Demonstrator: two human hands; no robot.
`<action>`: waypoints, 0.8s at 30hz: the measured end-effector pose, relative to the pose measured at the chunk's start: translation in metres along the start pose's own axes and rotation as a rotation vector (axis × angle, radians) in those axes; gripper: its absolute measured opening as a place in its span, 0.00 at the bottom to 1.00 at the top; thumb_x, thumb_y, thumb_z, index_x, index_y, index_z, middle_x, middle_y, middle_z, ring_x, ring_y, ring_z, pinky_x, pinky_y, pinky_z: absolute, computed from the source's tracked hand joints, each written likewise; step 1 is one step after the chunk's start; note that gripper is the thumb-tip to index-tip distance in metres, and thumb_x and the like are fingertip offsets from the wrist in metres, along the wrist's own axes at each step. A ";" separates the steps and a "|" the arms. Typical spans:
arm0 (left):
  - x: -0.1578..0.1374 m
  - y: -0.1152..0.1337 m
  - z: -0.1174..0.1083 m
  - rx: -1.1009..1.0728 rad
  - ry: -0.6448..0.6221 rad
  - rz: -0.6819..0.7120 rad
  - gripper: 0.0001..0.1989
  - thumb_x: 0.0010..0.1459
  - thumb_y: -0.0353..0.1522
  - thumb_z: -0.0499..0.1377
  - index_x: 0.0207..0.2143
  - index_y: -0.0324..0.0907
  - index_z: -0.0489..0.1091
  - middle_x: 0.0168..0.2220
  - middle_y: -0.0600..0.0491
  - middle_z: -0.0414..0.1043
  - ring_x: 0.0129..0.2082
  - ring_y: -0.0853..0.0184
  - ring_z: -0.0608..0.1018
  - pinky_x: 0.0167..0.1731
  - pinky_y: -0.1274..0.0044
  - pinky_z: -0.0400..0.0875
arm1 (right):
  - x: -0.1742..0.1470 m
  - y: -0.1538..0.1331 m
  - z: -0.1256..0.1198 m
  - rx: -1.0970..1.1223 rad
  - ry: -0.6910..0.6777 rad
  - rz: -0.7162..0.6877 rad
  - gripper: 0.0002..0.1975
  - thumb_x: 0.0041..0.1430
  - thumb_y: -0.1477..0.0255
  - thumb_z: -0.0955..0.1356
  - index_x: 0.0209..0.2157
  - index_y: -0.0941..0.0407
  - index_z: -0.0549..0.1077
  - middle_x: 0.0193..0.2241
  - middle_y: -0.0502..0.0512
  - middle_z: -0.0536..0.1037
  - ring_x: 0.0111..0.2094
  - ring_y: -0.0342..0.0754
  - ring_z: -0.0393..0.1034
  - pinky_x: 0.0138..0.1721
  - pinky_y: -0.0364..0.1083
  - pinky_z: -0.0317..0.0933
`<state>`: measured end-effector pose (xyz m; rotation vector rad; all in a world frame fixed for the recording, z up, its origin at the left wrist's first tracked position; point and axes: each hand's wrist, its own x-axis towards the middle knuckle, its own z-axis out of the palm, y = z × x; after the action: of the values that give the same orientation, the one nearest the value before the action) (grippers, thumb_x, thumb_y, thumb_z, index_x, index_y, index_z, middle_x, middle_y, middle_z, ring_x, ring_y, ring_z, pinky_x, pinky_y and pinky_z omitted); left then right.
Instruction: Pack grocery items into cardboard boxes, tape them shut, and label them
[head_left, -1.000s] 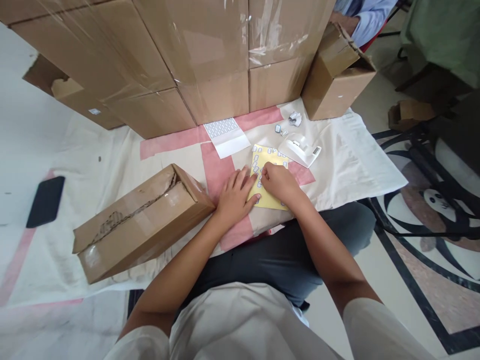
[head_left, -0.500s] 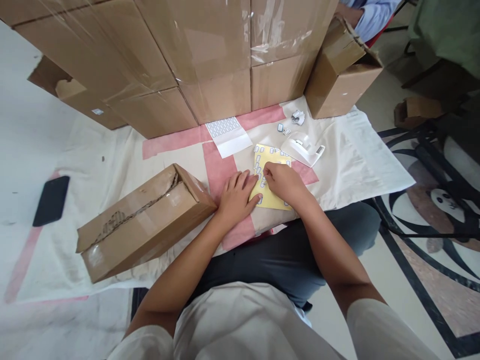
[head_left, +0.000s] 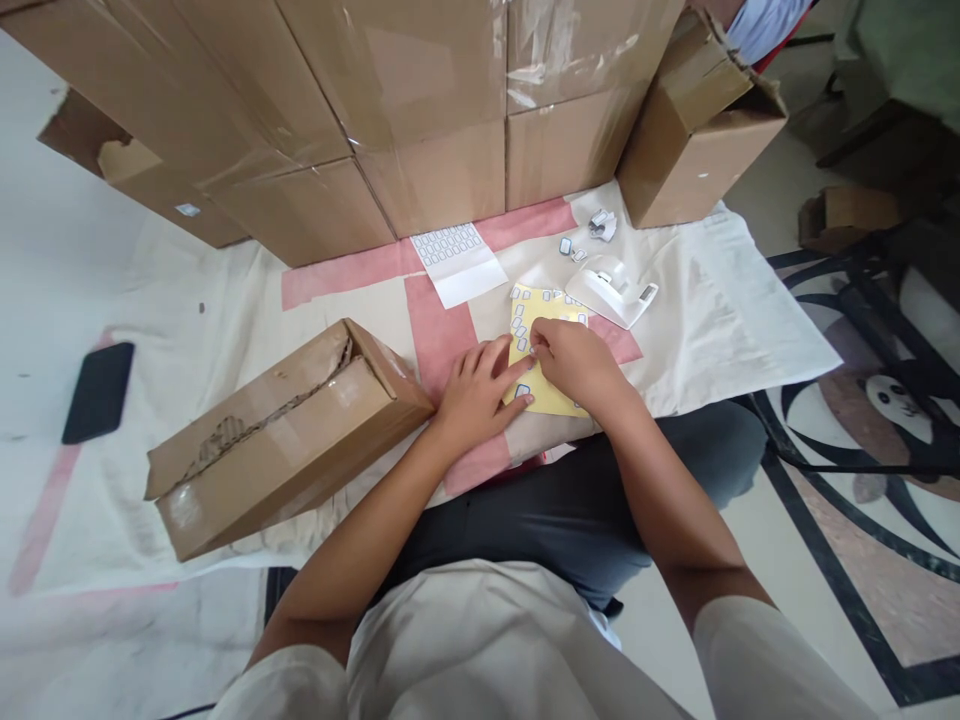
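A yellow sheet with several small blue-edged paper pieces on it lies on the cloth in front of me. My left hand rests flat with fingers spread, its index finger and thumb reaching over the sheet's left part. Over the middle of the sheet, my right hand has its fingers pinched together beside the left index fingertip. What the pinch holds, if anything, is too small to make out. A white tape dispenser stands just beyond the sheet's upper right corner. Small loose paper cutouts lie behind it.
A white printed sheet lies by the stacked cardboard boxes at the back. One carton sits to my left, and a phone lies farther left. An opened box stands back right, near another person's sleeve.
My left index finger has moved right across the yellow sheet, up to the right fingertips. The right hand stays pinched over the sheet. The view has shifted slightly.
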<state>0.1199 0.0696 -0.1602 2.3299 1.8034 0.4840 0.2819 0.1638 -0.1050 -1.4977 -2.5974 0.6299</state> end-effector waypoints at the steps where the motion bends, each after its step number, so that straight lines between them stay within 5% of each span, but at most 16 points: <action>1: 0.000 0.000 0.000 0.003 -0.004 0.000 0.26 0.69 0.48 0.52 0.65 0.53 0.66 0.71 0.45 0.54 0.66 0.49 0.62 0.62 0.57 0.58 | 0.000 0.000 0.000 -0.008 -0.005 -0.003 0.10 0.64 0.80 0.61 0.37 0.55 0.72 0.38 0.57 0.80 0.37 0.51 0.71 0.30 0.46 0.49; 24: 0.001 0.001 -0.002 0.012 -0.073 0.031 0.23 0.71 0.46 0.49 0.64 0.52 0.67 0.71 0.55 0.59 0.67 0.53 0.62 0.61 0.58 0.57 | 0.000 0.001 0.004 -0.064 -0.046 -0.023 0.11 0.65 0.80 0.60 0.38 0.55 0.72 0.38 0.58 0.80 0.36 0.52 0.70 0.29 0.46 0.47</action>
<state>0.1208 0.0702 -0.1577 2.3540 1.7450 0.3880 0.2815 0.1631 -0.1092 -1.4858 -2.6895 0.5908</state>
